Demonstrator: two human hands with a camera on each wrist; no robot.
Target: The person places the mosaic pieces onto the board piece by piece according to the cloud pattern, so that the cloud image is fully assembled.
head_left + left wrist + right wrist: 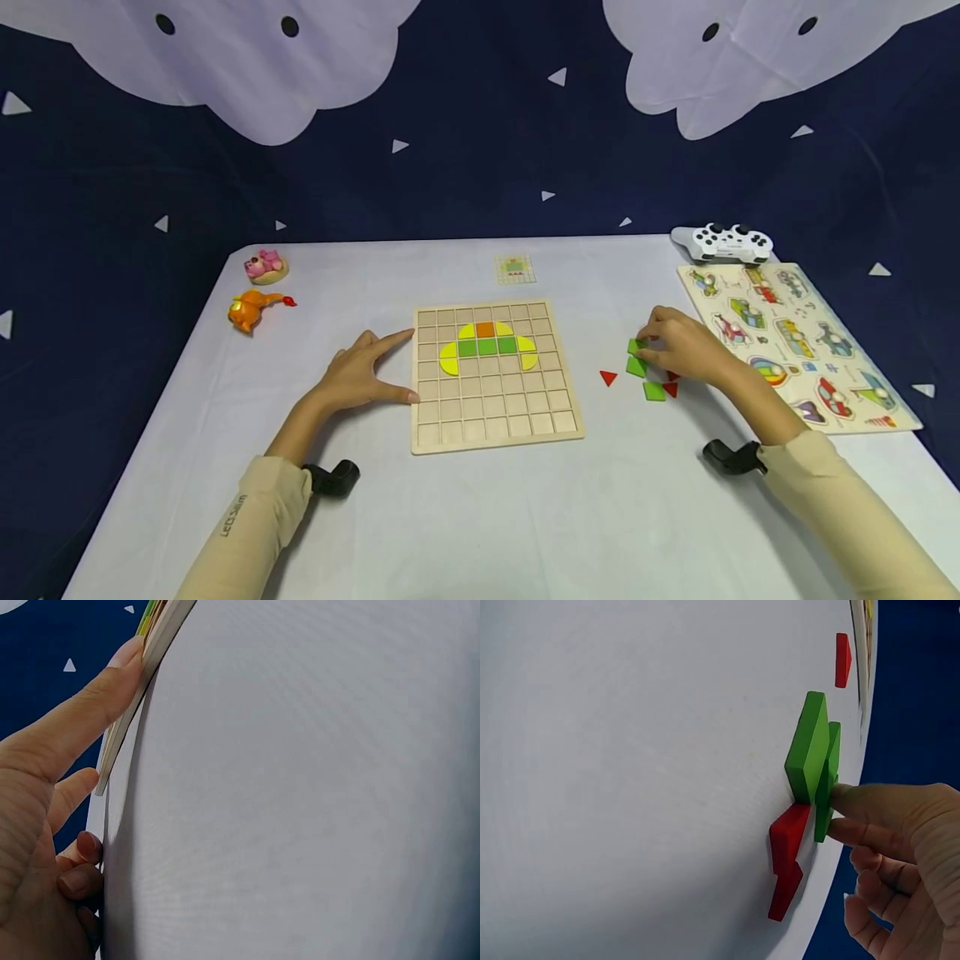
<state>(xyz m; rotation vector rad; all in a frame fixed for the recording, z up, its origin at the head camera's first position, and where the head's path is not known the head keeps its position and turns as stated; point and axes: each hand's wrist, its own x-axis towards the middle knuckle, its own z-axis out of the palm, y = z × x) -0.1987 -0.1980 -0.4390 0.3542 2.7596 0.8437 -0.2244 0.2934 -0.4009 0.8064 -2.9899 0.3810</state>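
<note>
A wooden grid board (480, 408) lies in the middle of the table, with yellow rounded pieces (448, 359), an orange square (485, 330) and a row of green squares (487, 346) in its cells. My left hand (363, 375) touches the board's left edge with thumb and forefinger spread apart. To the right of the board, my right hand (682, 346) pinches a green square tile (824, 823) between thumb and forefinger. Two more green tiles (810, 750) lie beside it, along with red triangles (787, 840), one of them partly hidden by the hand. Another red triangle (608, 378) lies nearer the board.
A small pattern card (515, 269) lies behind the board. On the right are a picture puzzle board (802, 350) and a white game controller (723, 242). Two small figures, one pink (266, 266) and one orange (251, 310), are at the back left.
</note>
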